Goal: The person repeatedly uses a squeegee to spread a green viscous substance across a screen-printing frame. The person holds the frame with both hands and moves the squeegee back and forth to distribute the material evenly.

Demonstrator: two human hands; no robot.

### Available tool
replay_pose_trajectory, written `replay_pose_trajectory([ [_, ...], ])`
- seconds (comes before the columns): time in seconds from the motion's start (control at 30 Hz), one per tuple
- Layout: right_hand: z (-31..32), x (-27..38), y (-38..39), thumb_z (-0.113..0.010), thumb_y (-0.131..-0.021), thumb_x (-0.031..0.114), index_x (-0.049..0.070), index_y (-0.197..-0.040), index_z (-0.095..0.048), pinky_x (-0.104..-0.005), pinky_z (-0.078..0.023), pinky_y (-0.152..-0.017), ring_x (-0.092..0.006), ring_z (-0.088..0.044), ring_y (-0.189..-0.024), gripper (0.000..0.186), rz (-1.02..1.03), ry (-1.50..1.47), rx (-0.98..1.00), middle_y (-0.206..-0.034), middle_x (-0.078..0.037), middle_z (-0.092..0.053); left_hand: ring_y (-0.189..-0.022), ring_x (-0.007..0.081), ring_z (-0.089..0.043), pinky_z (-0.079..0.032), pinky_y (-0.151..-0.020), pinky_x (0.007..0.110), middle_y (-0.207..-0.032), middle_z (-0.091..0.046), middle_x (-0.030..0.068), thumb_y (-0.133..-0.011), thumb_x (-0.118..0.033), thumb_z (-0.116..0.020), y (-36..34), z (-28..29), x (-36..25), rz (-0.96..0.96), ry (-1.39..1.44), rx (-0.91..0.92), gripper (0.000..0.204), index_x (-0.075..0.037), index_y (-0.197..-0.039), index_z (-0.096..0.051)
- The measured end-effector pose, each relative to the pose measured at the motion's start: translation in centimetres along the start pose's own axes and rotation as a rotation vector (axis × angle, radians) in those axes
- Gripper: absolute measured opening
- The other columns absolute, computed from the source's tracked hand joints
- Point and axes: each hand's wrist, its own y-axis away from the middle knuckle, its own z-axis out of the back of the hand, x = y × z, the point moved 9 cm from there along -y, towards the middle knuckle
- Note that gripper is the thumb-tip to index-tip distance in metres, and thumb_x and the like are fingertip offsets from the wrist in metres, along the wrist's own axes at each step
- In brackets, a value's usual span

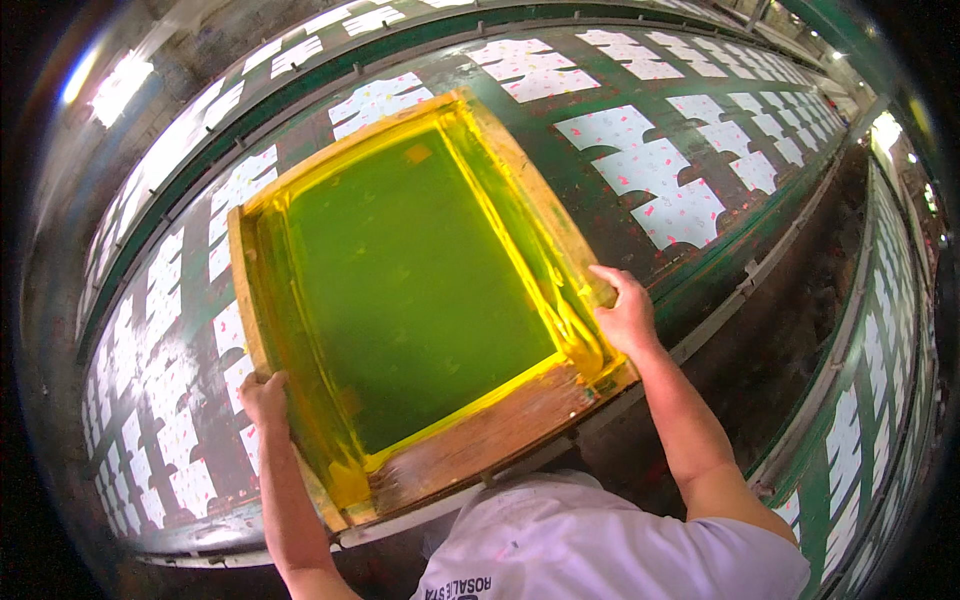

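Two-handed, gripping the framed screen [410,290] by opposite sides (left hand [265,400], right hand [630,312]) over the bench's [735,240] near edge, prob for balance.

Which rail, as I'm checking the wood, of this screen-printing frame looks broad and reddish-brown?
The near rail, beside the pale shirt: its wood is wide and reddish-brown, while the far rail, left rail and right rail show narrower, paler strips.

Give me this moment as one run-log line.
framed screen: held; left hand: grips left side; right hand: grips right side; white pieces: on green table
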Motion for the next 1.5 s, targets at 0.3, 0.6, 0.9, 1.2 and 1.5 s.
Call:
replay_pose_trajectory([
  [0.3,4.7,-9.1,-4.7,-0.074,-0.078,-0.009,0.013,-0.141,-0.073,-0.0476,-0.056,-0.11,-0.0393,-0.07,-0.126,0.066,-0.028,-0.104,0.018,-0.129,-0.016,-0.075,-0.065,0.0196,-0.056,-0.049,-0.066,0.041,-0.069,-0.063,0.0063,-0.078,-0.018,-0.09,6.6,-6.0,-6.7,0.074,0.106,0.024,0.031,-0.001,-0.075,-0.064],
  [0.6,4.9,-9.5,-4.4,-0.08,-0.084,-0.004,0.006,-0.15,-0.066,-0.0462,-0.05,-0.12,-0.0372,-0.064,-0.141,0.067,-0.037,0.051,0.116,-0.146,-0.019,-0.068,-0.065,0.0196,-0.06,-0.053,-0.068,0.041,-0.07,-0.065,0.0064,-0.077,-0.022,-0.088,7.6,-8.0,-7.3,0.135,0.097,0.06,0.029,-0.003,-0.076,-0.065],
  [0.9,1.3,7.3,9.4,-0.081,-0.093,0.021,0.013,-0.142,-0.074,-0.0502,-0.054,-0.114,-0.0369,-0.066,-0.134,0.051,0.761,-0.081,0.717,-0.147,-0.017,-0.068,-0.084,0.0377,-0.076,-0.059,-0.086,0.048,-0.088,-0.079,0.0206,-0.077,-0.028,-0.085,7.5,-9.6,-6.9,0.123,-0.038,0.115,0.036,0.001,-0.097,-0.078],
  [1.2,-3.0,12.9,11.6,-0.064,-0.094,0.005,0.011,-0.138,-0.076,-0.0496,-0.057,-0.108,-0.0347,-0.074,-0.12,0.046,0.795,0.175,0.589,-0.131,-0.014,-0.077,-0.11,0.0468,-0.075,-0.059,-0.099,0.054,-0.116,-0.076,0.029,-0.082,-0.032,-0.083,6.7,-10.4,-6.2,0.034,0.024,0.1,0.047,0.002,-0.114,-0.079],
  [1.5,-4.6,16.7,11.6,-0.06,-0.089,-0.002,0.011,-0.126,-0.082,-0.0511,-0.06,-0.101,-0.0395,-0.076,-0.113,0.045,0.755,0.291,0.69,-0.117,-0.019,-0.082,-0.123,0.0447,-0.07,-0.059,-0.107,0.054,-0.131,-0.072,0.0261,-0.086,-0.03,-0.084,8.0,-9.5,-6.5,0.092,0.083,0.091,0.044,0.001,-0.117,-0.077],
])
